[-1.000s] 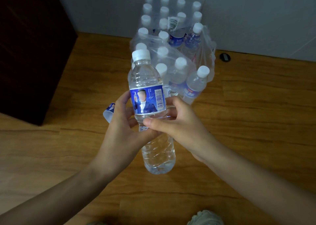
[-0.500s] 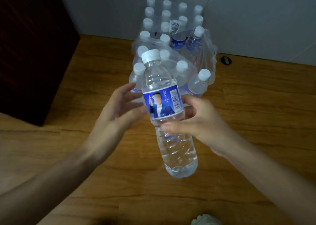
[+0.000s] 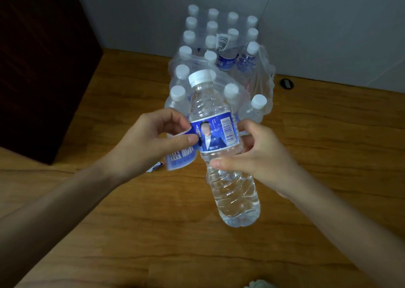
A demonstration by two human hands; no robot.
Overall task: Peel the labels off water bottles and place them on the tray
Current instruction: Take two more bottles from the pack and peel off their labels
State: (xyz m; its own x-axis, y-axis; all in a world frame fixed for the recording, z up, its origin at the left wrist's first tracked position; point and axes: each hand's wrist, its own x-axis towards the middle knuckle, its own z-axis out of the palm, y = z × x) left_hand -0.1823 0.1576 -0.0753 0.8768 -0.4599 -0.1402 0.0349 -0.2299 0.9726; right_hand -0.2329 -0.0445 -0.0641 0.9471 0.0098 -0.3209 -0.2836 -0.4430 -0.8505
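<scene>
Head view: left hand [image 3: 140,143] fingers pinch the label's [image 3: 215,133] loose end; right hand [image 3: 260,156] grips the bottle [image 3: 225,169], held above the floor [image 3: 131,233], cap tilted away. Behind, a wrapped bottle pack [image 3: 219,53] stands at the wall.

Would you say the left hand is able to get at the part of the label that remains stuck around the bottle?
Probably yes: the left hand already pinches the label at its loose edge, and the right hand grips the bottle below it.
</scene>
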